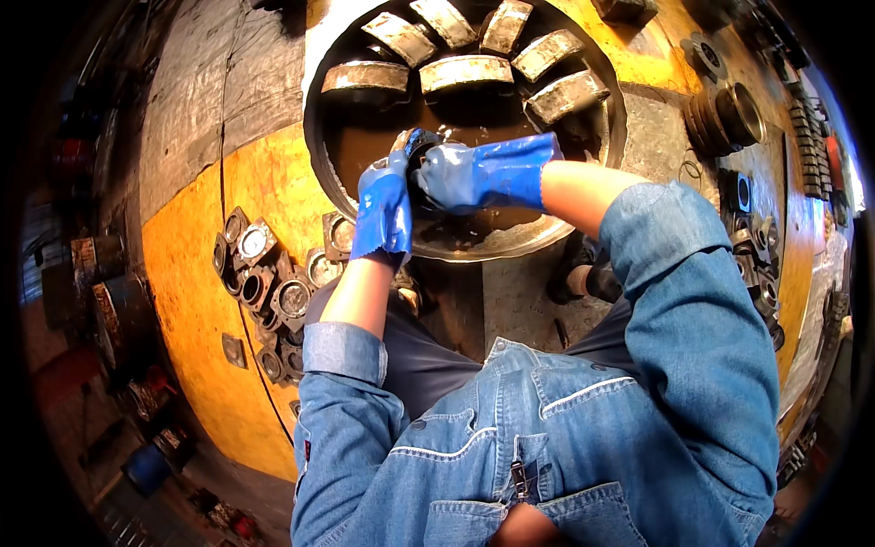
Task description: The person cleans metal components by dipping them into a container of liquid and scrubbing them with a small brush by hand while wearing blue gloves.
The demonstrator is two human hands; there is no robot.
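Both my hands wear blue rubber gloves and meet over a round metal tub [503,248] of murky brown liquid. A dark, wet part [416,142] sits between them, mostly covered by the gloves, so its kind is unclear. My left hand [385,190] is closed round its left side. From the right, my right hand [453,175] reaches across the tub, its fingers bent in against the same part. Several curved, worn metal blocks [466,71] fan out along the tub's far side, just beyond my hands.
Greasy square metal parts with round holes [293,297] lie piled on the yellow floor [196,365] left of the tub. Ringed metal cylinders [726,118] stand at the right, with more parts [764,239] nearer. My knees flank the tub's near side.
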